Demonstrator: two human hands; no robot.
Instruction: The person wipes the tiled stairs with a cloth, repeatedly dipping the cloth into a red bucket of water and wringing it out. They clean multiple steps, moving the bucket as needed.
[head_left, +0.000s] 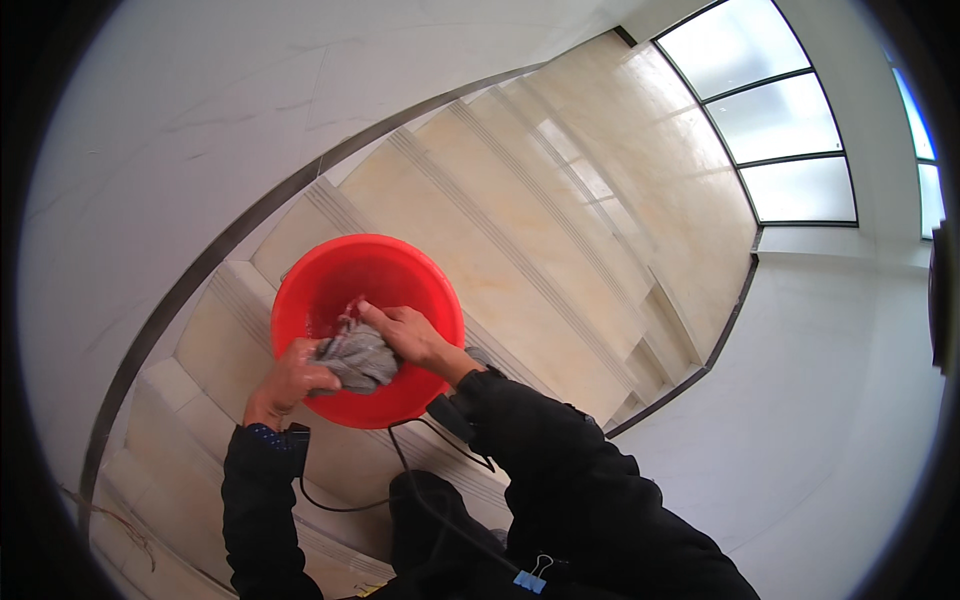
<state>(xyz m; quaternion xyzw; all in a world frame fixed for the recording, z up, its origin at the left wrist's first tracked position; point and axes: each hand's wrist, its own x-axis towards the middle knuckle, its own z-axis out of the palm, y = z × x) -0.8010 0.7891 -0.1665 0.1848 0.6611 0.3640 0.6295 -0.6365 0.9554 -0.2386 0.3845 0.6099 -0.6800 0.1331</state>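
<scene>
A wet grey cloth (361, 358) is bunched up between both hands over a red plastic bucket (442, 300). My left hand (291, 379) grips its left side, above the near left part of the rim. On the cloth's upper right side, my right hand (405, 334) holds on with the thumb pointing into the bucket. Water glistens around the cloth, but the water level inside is hard to make out. The bucket stands on the stairs in front of me.
Pale stone stairs (480, 232) with grooved edges run down to a landing (660, 135) by a frosted window (772, 112). A white wall (225, 112) with dark skirting lies left, another wall (810, 337) right. Black cables (409, 465) hang between my sleeves. Loose thin wires (124, 521) lie lower left.
</scene>
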